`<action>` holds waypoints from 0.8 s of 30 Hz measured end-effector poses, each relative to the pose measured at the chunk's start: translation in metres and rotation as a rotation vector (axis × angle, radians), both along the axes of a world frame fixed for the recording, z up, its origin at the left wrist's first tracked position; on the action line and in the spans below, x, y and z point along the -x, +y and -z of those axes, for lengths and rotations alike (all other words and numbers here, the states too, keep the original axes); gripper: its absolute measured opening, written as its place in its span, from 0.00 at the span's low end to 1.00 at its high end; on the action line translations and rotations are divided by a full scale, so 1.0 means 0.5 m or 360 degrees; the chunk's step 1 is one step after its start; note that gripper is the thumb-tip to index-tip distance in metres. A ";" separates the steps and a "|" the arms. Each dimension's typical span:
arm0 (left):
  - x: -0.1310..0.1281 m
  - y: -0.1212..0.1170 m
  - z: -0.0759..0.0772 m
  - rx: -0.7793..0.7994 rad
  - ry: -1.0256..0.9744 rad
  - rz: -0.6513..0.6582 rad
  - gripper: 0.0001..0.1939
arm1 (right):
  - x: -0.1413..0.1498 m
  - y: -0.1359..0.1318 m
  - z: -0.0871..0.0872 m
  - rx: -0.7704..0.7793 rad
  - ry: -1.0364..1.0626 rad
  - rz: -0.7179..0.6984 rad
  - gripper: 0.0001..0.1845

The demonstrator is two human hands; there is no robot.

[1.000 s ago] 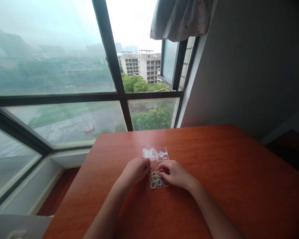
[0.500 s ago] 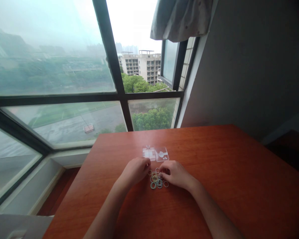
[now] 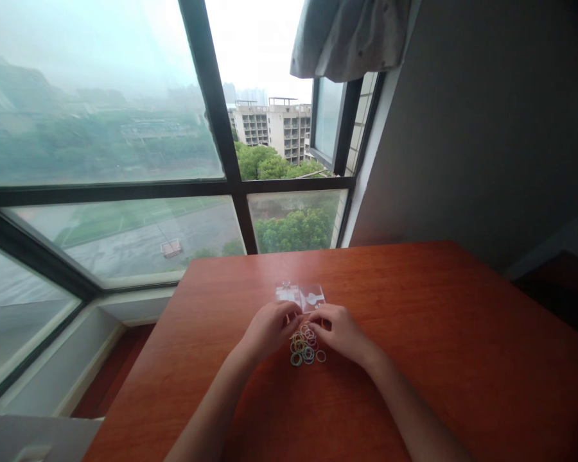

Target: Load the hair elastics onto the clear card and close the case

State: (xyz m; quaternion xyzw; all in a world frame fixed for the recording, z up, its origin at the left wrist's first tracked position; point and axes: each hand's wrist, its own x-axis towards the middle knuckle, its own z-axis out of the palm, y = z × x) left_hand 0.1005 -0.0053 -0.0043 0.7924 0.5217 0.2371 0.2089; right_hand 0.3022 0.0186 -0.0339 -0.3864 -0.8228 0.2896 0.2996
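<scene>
A small heap of coloured rings (image 3: 306,347) lies on the red-brown wooden table (image 3: 414,346). Just behind it sits an open clear plastic case (image 3: 300,295) with two flat halves. My left hand (image 3: 268,328) rests left of the heap with fingers curled, its fingertips pinched near the case's front edge. My right hand (image 3: 340,330) lies right of the heap, fingers curled inward toward my left hand. The fingertips of both hands meet above the heap; whatever they pinch is too small to name.
A large dark-framed window (image 3: 221,179) runs along the table's far and left sides, with a white sill (image 3: 101,308) below. A grey wall (image 3: 486,128) rises at the right. A curtain (image 3: 349,38) hangs bunched above.
Both hands have lifted slightly and moved forward and closer together, fingertips now meeting above the heap near the case. The rings beneath them show more fully.
</scene>
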 end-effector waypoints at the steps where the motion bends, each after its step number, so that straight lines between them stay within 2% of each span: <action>1: -0.002 0.000 0.000 0.0015 -0.0046 0.0016 0.08 | 0.001 0.000 -0.002 -0.0010 0.0028 0.0021 0.04; 8: -0.007 0.005 0.011 0.0024 -0.0189 0.0011 0.08 | 0.006 0.004 -0.008 -0.0027 0.0085 0.0174 0.06; 17: -0.008 0.008 0.019 -0.0004 -0.0280 0.0004 0.06 | 0.011 0.000 -0.006 -0.0045 0.0126 0.0139 0.05; 20: -0.005 0.011 0.023 -0.0062 -0.0266 -0.0082 0.06 | 0.010 0.001 -0.004 -0.0026 0.0130 0.0149 0.05; 24: 0.015 0.021 0.023 -0.0191 -0.0207 -0.0337 0.07 | 0.004 0.006 0.000 0.0049 0.0058 0.0138 0.04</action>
